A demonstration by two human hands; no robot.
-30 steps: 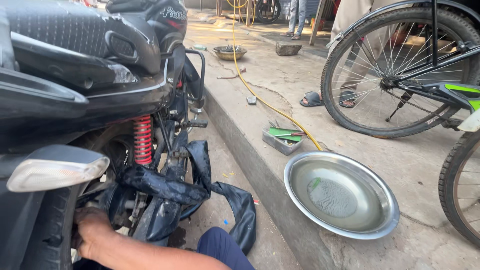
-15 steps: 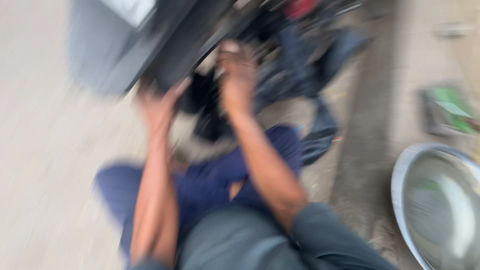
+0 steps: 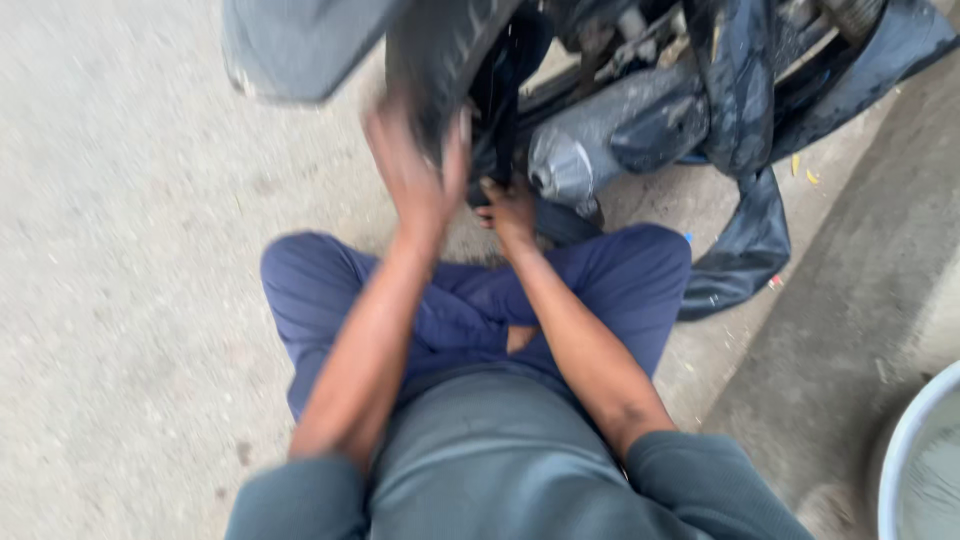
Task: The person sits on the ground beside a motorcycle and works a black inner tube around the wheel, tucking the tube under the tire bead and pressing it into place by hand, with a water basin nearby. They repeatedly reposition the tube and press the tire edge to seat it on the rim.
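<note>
I sit cross-legged on the ground in blue trousers, facing the rear of a scooter. Its black rear tyre (image 3: 455,45) stands right in front of me. My left hand (image 3: 415,170) is blurred and wraps over the tyre's tread, thumb on one side and fingers on the other. My right hand (image 3: 510,212) is lower down, fingers curled on the bottom of the same tyre beside the wheel. A limp black inner tube (image 3: 745,230) hangs out of the wheel on the right and trails onto the ground.
A grey exhaust muffler (image 3: 590,150) sits just right of my right hand. The scooter's grey rear body (image 3: 300,45) overhangs the tyre. A concrete kerb (image 3: 860,300) rises on the right, with a metal basin's rim (image 3: 900,450) at the bottom right corner.
My view has swung down from the scooter's side and the kerb to my lap. Both hands have come up onto the rear tyre.
</note>
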